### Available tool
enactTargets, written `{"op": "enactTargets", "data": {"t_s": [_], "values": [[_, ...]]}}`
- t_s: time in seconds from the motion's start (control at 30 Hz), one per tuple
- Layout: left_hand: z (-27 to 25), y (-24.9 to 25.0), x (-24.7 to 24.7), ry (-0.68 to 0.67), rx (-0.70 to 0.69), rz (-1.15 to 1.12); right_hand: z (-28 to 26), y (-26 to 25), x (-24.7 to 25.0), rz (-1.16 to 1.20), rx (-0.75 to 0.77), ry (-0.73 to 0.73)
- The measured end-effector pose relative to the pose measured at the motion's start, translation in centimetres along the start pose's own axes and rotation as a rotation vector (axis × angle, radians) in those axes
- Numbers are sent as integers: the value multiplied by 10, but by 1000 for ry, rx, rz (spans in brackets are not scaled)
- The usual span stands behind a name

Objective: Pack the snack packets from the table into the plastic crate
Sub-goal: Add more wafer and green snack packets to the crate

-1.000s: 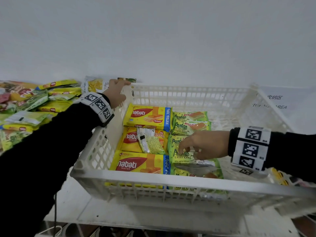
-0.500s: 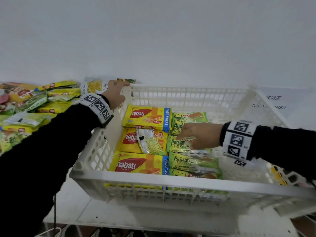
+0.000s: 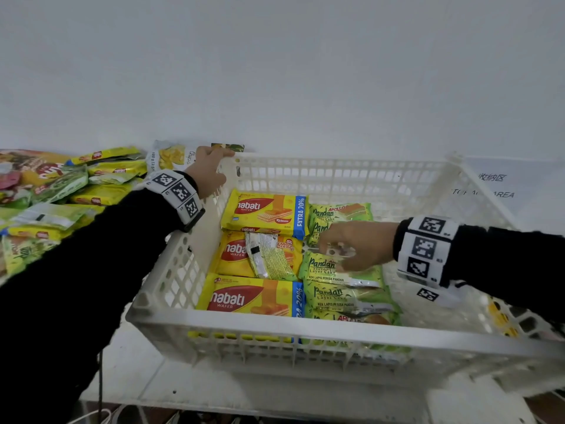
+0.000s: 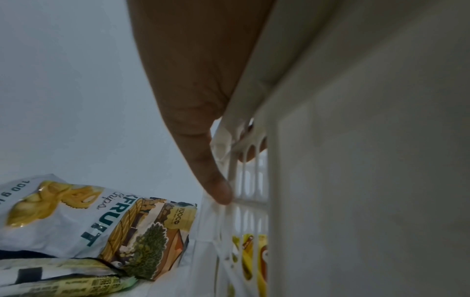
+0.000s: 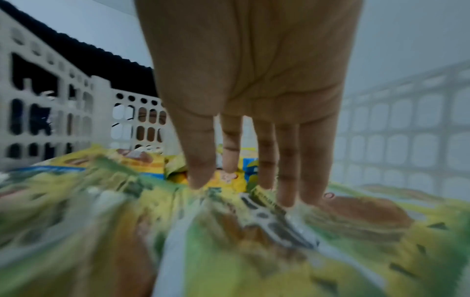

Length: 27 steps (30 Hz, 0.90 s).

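Observation:
The white plastic crate (image 3: 305,324) holds yellow Nabati wafer packets (image 3: 263,211) on its left side and green Pandan cake packets (image 3: 342,296) stacked on the right. A small green-and-silver packet (image 3: 269,255) lies across the middle Nabati packet. My left hand (image 3: 211,166) grips the crate's far left corner; in the left wrist view the thumb (image 4: 216,188) is outside the crate wall (image 4: 356,160) and the fingers hook over the rim. My right hand (image 3: 351,246) hovers low over the Pandan packets, fingers (image 5: 264,150) straight and holding nothing.
A heap of loose snack packets (image 3: 61,191) covers the table left of the crate. A white jackfruit chips bag (image 3: 171,157) lies against the wall by the crate's corner. A labelled white sheet (image 3: 495,185) is at the right. The wall stands just behind.
My right hand has moved from the near green packets towards the far ones, leaving the packets lying flat. My left hand keeps its hold on the crate corner.

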<state>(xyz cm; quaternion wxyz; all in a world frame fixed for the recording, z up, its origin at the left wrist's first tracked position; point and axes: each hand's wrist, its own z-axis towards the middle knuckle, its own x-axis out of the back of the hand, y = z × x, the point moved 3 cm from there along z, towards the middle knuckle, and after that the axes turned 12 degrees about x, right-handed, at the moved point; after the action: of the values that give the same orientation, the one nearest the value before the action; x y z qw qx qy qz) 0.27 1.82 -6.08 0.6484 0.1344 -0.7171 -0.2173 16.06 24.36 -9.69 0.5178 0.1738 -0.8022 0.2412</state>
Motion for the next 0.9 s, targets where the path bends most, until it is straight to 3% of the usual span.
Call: {"op": "enactTargets", "data": {"t_s": [0.07,0.17,0.43,0.67,0.9], "values": [[0,0,0,1,0,-4,5,12,8,-99,-84,46],[0,0,0,2,1,-7,14,20,5,-229,-156,-14],[-1,0,1,-1,-6,-8,17,24,5,-110,-147,101],[-2,1,1,-6,0,-17,14,27,16,14,-108,50],[-3,1,1,-9,-8,-21,10,18,16,-107,-52,1]]}}
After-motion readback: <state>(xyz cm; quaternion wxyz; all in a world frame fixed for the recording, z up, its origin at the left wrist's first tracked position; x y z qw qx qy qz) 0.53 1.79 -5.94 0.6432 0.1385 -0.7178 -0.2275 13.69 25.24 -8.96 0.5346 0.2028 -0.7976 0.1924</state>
